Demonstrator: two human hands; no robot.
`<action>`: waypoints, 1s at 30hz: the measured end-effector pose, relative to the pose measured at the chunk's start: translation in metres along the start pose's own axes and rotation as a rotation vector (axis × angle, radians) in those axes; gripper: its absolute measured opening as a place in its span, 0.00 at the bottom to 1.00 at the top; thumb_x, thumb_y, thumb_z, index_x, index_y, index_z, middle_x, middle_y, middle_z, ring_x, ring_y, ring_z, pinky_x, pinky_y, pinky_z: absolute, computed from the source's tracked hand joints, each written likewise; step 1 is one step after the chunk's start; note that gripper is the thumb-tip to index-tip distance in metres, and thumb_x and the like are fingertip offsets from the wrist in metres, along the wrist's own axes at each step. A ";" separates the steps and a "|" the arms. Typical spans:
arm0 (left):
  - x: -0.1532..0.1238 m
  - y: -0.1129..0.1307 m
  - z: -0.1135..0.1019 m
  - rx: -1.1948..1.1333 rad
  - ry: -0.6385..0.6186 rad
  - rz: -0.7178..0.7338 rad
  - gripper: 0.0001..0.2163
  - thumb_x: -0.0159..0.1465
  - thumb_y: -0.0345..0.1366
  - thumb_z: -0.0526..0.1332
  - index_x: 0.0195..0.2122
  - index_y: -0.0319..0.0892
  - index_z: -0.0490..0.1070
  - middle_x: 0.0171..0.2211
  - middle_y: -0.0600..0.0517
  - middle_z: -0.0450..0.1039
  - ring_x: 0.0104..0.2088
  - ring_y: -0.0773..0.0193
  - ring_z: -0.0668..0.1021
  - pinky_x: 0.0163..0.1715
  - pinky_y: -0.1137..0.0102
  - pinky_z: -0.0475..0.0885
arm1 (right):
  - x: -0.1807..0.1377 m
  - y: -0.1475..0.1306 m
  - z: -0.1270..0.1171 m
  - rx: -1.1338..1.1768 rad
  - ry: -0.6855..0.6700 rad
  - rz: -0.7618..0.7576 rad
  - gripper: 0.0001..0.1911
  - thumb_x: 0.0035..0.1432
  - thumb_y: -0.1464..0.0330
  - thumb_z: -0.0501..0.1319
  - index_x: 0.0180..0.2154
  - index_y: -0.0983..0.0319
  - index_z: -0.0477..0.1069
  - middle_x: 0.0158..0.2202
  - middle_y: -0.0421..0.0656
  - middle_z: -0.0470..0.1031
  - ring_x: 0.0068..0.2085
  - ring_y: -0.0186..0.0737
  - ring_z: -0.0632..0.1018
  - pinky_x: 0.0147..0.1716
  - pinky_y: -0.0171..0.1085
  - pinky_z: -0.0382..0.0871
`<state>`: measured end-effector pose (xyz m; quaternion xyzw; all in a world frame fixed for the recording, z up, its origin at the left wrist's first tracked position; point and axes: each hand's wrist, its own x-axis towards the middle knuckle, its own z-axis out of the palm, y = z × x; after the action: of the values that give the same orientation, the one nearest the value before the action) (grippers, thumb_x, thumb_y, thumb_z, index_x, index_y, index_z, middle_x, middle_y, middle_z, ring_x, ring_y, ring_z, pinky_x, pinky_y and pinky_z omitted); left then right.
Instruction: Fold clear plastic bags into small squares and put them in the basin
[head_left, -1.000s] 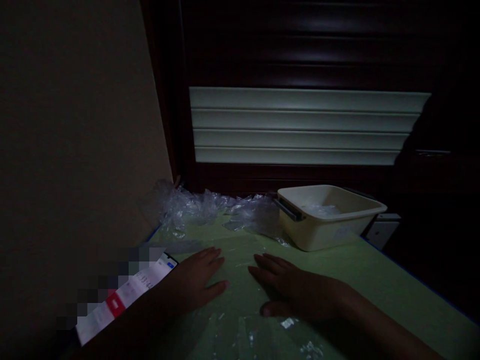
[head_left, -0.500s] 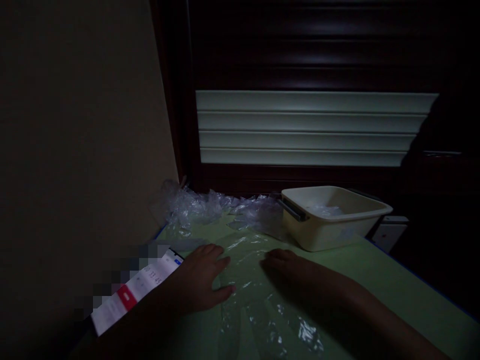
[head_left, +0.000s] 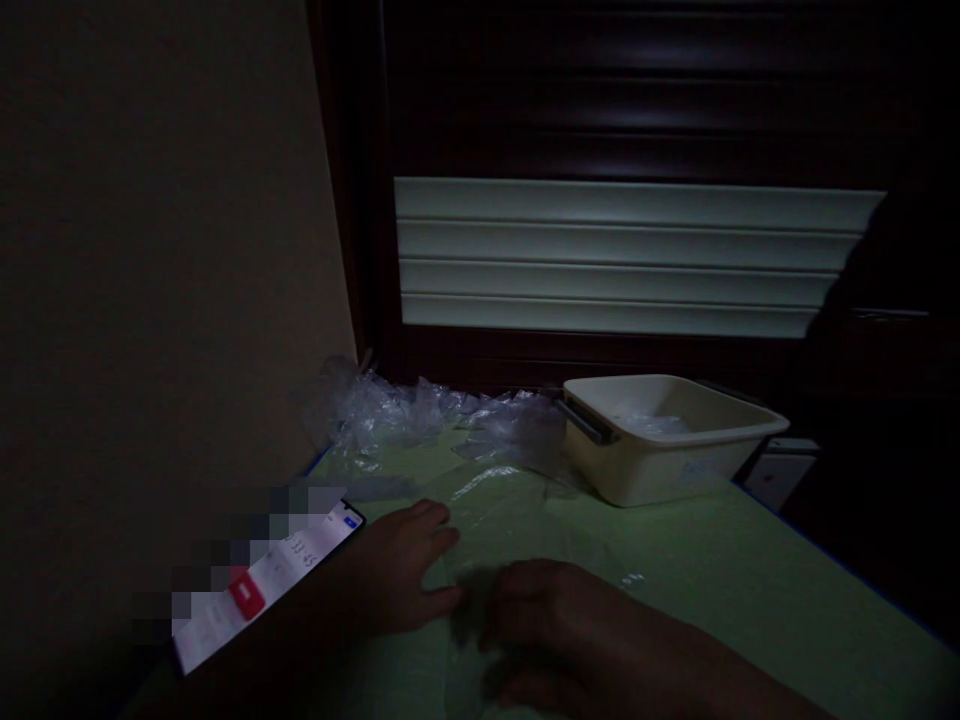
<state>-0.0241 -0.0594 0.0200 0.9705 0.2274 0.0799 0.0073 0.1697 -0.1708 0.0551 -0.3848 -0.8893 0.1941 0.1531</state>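
nearest, the person's right grip (head_left: 559,620) is palm down, its fingers bent and blurred in shadow over the clear film (head_left: 514,510); whether they have hold of it, one cannot tell. a little further left, the left grip (head_left: 397,570) is open and flat, fingers loosely together, thumb well apart, clasping nothing, its tips just beside the film. that film, thin, glossy and see-through, lies spread on the table (head_left: 727,570), between the hands and beyond them, wrinkles glinting at its far end. the table is smooth and pale green with a thin blue edge. left of the left grip, a flat, glass-faced phone (head_left: 277,580) glows with a red button. further off, crumpled, crinkly plastic (head_left: 375,415) heaps beside a cream basin (head_left: 660,470), rounded at the corners, dark-handled, more plastic inside. behind stands a pale panel (head_left: 615,255), ridged crosswise, framed in dark, glossy slats.
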 end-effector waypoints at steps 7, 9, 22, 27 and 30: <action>-0.002 -0.003 0.004 -0.018 0.036 0.010 0.16 0.56 0.40 0.64 0.43 0.37 0.71 0.45 0.40 0.69 0.46 0.49 0.73 0.45 0.58 0.71 | 0.007 0.008 0.014 -0.134 -0.056 -0.100 0.06 0.59 0.71 0.59 0.37 0.64 0.75 0.38 0.45 0.77 0.42 0.38 0.75 0.44 0.32 0.65; -0.003 -0.003 0.005 -0.038 0.053 0.008 0.18 0.55 0.40 0.65 0.45 0.38 0.71 0.47 0.40 0.69 0.47 0.48 0.73 0.45 0.58 0.70 | 0.010 0.015 0.022 -0.172 -0.058 -0.112 0.08 0.60 0.71 0.58 0.32 0.63 0.76 0.34 0.44 0.77 0.39 0.38 0.76 0.41 0.33 0.66; -0.006 -0.011 0.007 -0.509 0.162 0.173 0.18 0.45 0.20 0.53 0.35 0.41 0.69 0.41 0.51 0.71 0.43 0.63 0.75 0.45 0.72 0.69 | 0.020 0.035 0.044 0.858 0.485 0.390 0.12 0.49 0.61 0.60 0.26 0.61 0.61 0.21 0.35 0.62 0.23 0.30 0.64 0.23 0.30 0.58; -0.007 -0.006 -0.001 -0.610 0.074 0.168 0.12 0.48 0.23 0.59 0.34 0.41 0.70 0.44 0.50 0.68 0.47 0.61 0.73 0.47 0.71 0.67 | 0.023 0.038 0.042 1.024 0.535 0.480 0.17 0.44 0.57 0.64 0.25 0.61 0.61 0.21 0.35 0.65 0.21 0.30 0.67 0.23 0.31 0.60; -0.006 -0.004 -0.002 -0.602 0.118 0.149 0.06 0.53 0.27 0.61 0.32 0.41 0.71 0.44 0.49 0.67 0.48 0.61 0.71 0.48 0.71 0.66 | 0.022 0.039 0.042 1.092 0.495 0.502 0.17 0.44 0.57 0.65 0.26 0.61 0.61 0.22 0.36 0.67 0.23 0.32 0.71 0.24 0.32 0.62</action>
<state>-0.0310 -0.0588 0.0205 0.9325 0.1217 0.2002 0.2750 0.1617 -0.1393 0.0032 -0.4811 -0.4842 0.5536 0.4770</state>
